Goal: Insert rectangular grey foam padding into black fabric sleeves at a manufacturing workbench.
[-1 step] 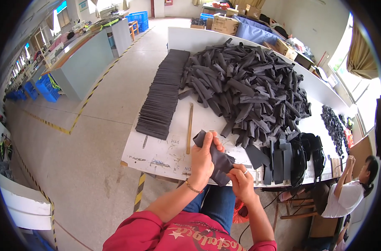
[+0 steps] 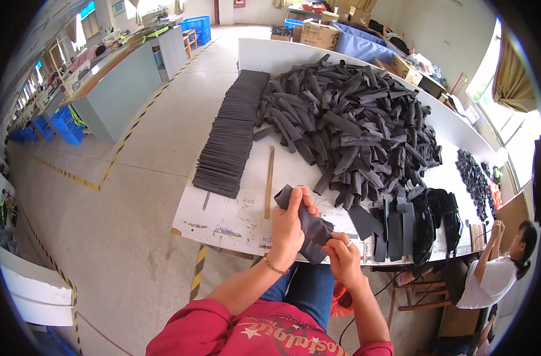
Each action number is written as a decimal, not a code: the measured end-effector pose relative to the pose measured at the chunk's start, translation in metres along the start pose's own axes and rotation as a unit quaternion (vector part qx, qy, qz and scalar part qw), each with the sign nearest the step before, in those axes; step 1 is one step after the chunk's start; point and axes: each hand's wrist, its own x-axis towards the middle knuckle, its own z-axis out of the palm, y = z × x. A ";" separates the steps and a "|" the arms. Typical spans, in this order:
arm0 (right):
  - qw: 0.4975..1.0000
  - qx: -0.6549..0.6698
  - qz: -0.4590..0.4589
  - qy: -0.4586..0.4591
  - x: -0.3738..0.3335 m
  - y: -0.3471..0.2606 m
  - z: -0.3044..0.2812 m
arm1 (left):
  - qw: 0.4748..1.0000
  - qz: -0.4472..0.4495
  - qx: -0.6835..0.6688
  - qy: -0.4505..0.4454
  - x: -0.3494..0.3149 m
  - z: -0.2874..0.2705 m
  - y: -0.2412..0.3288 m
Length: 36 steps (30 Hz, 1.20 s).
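Observation:
Between my hands, over the near edge of the table, is a dark fabric sleeve. My left hand is wrapped round its upper part, thumb on top, with an open end of the sleeve showing past the fingers. My right hand, with a ring on one finger, pinches its lower right edge. Beyond my hands lies a large heap of similar rolled dark fabric sleeves. A long row of flat dark pieces is stacked closely to the left. A narrow wooden stick lies between the row and my left hand.
The white table has a raised back board. Flat dark pieces and a black bulky item sit at its right front. A person sits farther right, near a smaller dark heap. Cardboard boxes stand behind.

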 end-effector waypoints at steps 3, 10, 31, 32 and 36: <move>1.000 0.002 -0.001 0.004 0.000 0.001 0.000 | 1.000 -0.005 -0.014 -0.003 -0.001 0.000 -0.001; 1.000 0.009 -0.012 0.000 0.004 0.001 0.001 | 0.999 -0.027 -0.041 -0.003 -0.001 -0.010 -0.007; 1.000 0.013 -0.010 -0.009 0.005 0.004 0.004 | 0.998 -0.016 -0.068 0.007 -0.005 -0.010 -0.011; 1.000 0.013 -0.010 -0.011 0.005 0.003 0.005 | 0.998 -0.014 -0.067 0.009 -0.005 -0.010 -0.010; 1.000 0.015 -0.008 -0.016 0.005 0.005 0.006 | 0.997 -0.013 -0.073 0.014 -0.004 -0.011 -0.013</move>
